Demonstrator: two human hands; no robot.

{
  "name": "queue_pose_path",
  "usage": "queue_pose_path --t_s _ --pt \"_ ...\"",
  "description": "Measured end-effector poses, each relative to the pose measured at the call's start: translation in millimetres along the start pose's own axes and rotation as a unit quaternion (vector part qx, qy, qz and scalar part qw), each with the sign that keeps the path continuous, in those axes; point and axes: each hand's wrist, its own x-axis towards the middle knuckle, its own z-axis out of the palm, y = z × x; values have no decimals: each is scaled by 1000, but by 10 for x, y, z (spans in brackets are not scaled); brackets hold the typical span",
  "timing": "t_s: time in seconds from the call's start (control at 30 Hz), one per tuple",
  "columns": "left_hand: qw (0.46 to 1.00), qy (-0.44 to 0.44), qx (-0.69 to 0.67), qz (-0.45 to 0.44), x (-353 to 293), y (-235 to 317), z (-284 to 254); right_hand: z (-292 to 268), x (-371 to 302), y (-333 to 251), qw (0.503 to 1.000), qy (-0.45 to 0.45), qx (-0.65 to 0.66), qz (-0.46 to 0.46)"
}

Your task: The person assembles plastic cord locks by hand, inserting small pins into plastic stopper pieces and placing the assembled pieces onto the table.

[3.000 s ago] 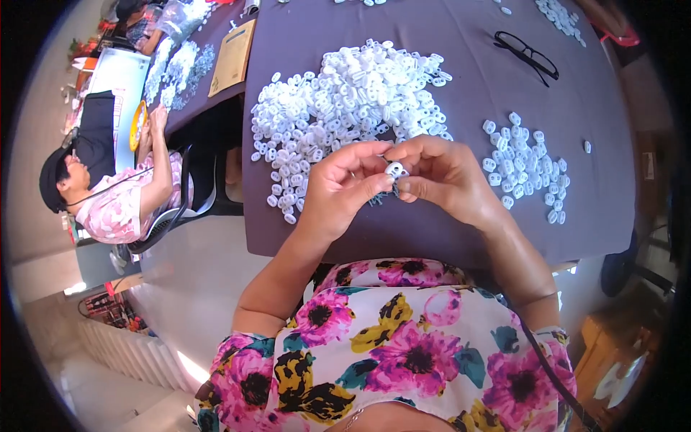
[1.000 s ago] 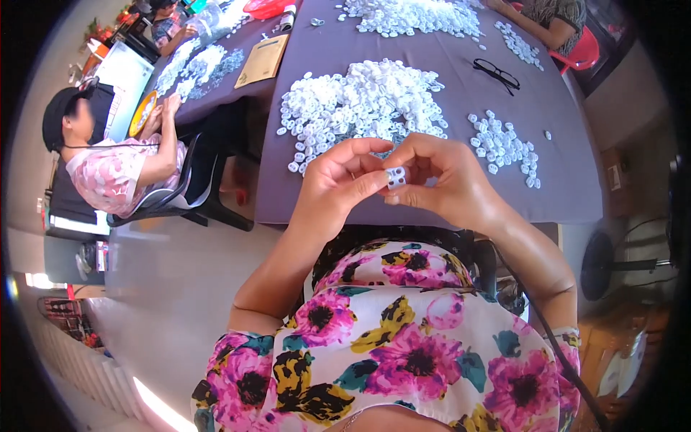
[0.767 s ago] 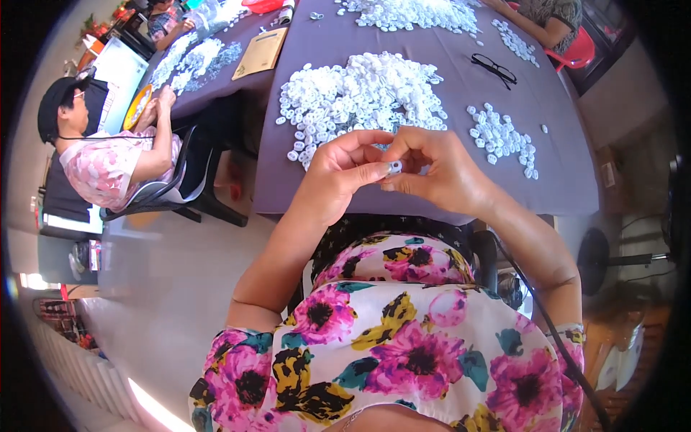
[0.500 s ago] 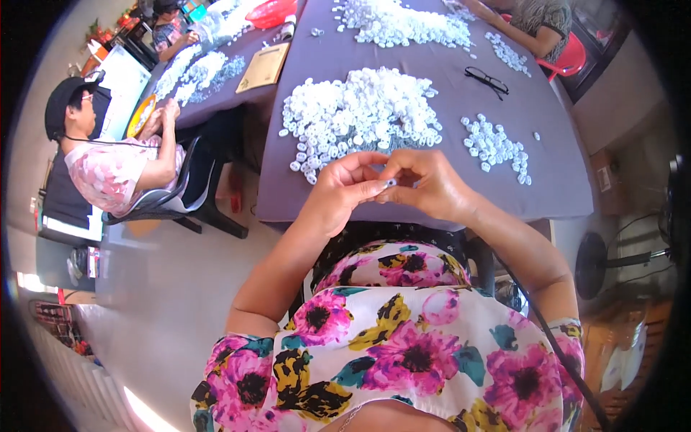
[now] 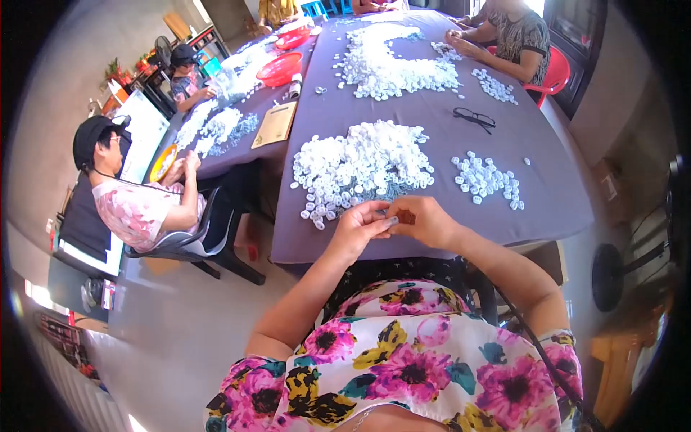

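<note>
Over the near edge of the table, my left hand (image 5: 358, 232) and my right hand (image 5: 430, 223) meet fingertip to fingertip. Between thumb and forefinger the left pinches a small greyish piece (image 5: 392, 222), mostly covered by the fingers. The right hand's fingers are curled in against the same spot; what they grip is hidden. Just beyond the hands lies a large heap of small white oval plastic pieces (image 5: 367, 155). Thin grey parts (image 5: 394, 189) are heaped at its near right side. Farther right is a smaller group of white plastic pieces (image 5: 484, 178).
Black-framed glasses (image 5: 475, 117) lie on the purple-grey tablecloth (image 5: 551, 194). Another large white heap (image 5: 374, 68) is farther back. A person in pink (image 5: 140, 212) works at the left table, near red bowls (image 5: 279, 69) and a clipboard (image 5: 275, 124). Another person (image 5: 515, 43) sits far right.
The view has tilted up, so the table's far end and more people show. My hands stay joined at the fingertips, and the small piece is turned a little differently.
</note>
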Motion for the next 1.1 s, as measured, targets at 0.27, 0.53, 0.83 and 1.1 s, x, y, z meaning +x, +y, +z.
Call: queue_pose_path --t_s 0.27,0.53,0.83,1.1 --pt "998 43 38 16 -35 -300 -185 -503 -65 633 978 150 -144 27" --pt "998 19 33 56 -61 -346 -257 -879 -105 1015 948 197 -223 110" --pt "996 24 47 76 -87 -360 -210 -660 -115 1096 938 250 -234 52" --pt "994 23 58 85 -88 -358 -214 -511 -219 1040 932 243 -266 17"
